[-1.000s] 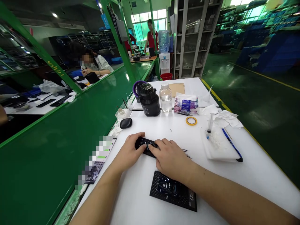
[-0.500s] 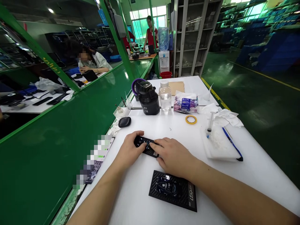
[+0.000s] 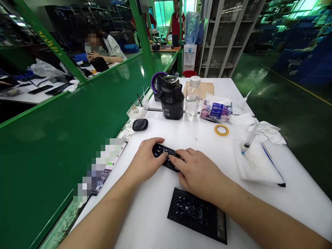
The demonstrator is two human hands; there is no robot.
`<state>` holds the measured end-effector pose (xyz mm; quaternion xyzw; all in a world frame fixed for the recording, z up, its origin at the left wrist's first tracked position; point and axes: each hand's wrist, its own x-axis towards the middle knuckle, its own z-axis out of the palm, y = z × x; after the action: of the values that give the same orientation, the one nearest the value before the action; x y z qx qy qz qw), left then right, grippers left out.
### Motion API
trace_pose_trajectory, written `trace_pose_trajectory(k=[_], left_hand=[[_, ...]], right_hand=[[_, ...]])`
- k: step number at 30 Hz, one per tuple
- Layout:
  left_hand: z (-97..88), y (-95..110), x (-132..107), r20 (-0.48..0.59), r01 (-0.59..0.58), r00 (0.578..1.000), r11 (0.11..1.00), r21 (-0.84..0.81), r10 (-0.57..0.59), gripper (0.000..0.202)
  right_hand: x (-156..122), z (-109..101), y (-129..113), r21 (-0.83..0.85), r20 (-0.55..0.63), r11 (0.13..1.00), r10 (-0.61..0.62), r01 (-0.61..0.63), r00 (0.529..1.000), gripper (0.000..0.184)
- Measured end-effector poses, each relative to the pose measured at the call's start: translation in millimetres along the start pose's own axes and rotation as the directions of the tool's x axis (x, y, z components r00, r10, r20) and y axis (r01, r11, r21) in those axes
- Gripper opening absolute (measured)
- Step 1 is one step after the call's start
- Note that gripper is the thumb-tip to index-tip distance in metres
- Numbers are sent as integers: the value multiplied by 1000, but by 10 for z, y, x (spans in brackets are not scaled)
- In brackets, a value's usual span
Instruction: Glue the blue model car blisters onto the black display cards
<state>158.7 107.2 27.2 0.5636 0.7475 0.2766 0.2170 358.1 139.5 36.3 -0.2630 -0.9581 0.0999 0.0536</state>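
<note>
A small dark toy car on a black patterned base (image 3: 161, 149) lies on the white table. My left hand (image 3: 145, 160) grips its left end, fingers at the far edge and thumb on top. My right hand (image 3: 198, 171) closes over its right end, with fingertips pressed on the car near my left thumb; much of that end is hidden. Nearer to me, beneath my right forearm, a second dark blue model car (image 3: 190, 209) sits on a larger black base with lettering along its right side.
A black jug (image 3: 172, 100), a clear bottle (image 3: 192, 98), and a tissue pack (image 3: 216, 110) stand toward the back. Yellow tape (image 3: 221, 130) lies in front of them. At right, a syringe (image 3: 249, 140) rests on a white foam pad (image 3: 255, 169). A black oval case (image 3: 140, 125) is at left.
The camera view has tilted down and shifted slightly, so the scene sits differently in the picture. Both hands stay on the same model car with much the same grip.
</note>
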Motion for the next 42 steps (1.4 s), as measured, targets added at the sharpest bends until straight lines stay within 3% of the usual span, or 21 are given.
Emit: trace_pose_trajectory(k=[9,16,23,26,30,34,42], left_hand=[[33,29,31,1,112,994,991,-67,-112,55],[17,27,105,39,133,991,979,-152,-129,67],[-23,6,87,29,36,999,999,-29,-35,61],[-54,-22,43,-25,-135,990,990,27,136,56],[-115,-34,-13,-80,-361,927,929,77,367,22],[-99,-33,-26,-19,-384,922,917,108,388,9],[-13,5,-37,17,-407,909,879,250,416,15]], right_hand=[[0,-13,9,7,-11,1000,8,-8,1000,49],[-3,-17,-3,7,-2,1000,11,-11,1000,48],[5,-14,35,13,-3,1000,14,-14,1000,52],[-17,8,64,16,-30,1000,-15,15,999,51],[-50,29,99,46,-54,998,-38,40,998,48],[-48,24,126,84,-63,996,-6,11,998,50],[-25,16,136,102,-73,995,-1,8,997,43]])
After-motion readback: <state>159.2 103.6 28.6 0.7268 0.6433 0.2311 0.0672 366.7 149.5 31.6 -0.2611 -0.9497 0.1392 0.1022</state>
